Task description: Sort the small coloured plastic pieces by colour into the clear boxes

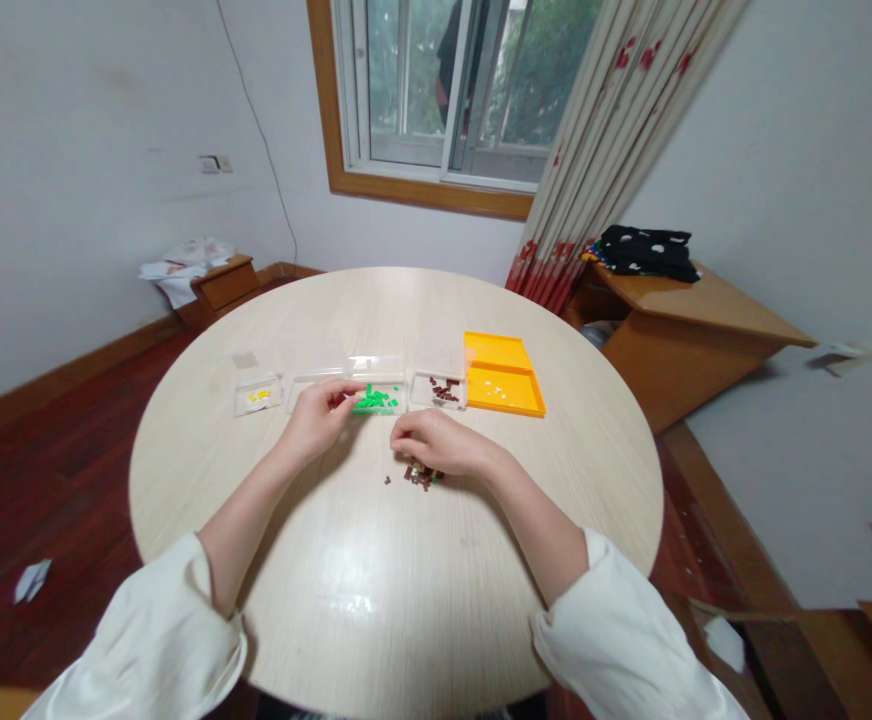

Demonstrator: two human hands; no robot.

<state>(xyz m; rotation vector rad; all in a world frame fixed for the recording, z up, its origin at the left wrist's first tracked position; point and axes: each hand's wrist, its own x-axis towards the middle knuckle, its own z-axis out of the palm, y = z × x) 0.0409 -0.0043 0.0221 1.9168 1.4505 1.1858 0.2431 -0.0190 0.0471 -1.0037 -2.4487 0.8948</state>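
Note:
My left hand is at the left end of a clear box holding small green pieces. Its thumb and fingers are pinched together, and whatever is between them is too small to make out. Just above a loose pile of tiny brown pieces hovers my right hand, its fingers curled closed and their tips hidden from me. A green bit and some pale bits lie in that pile. One brown piece sits apart to the left. Behind my right hand, an open clear box holds more brown pieces.
An open orange case with a few white pieces stands at the right of the row. At the left end is a small clear box with yellow pieces. The round table has its far edge near the window wall.

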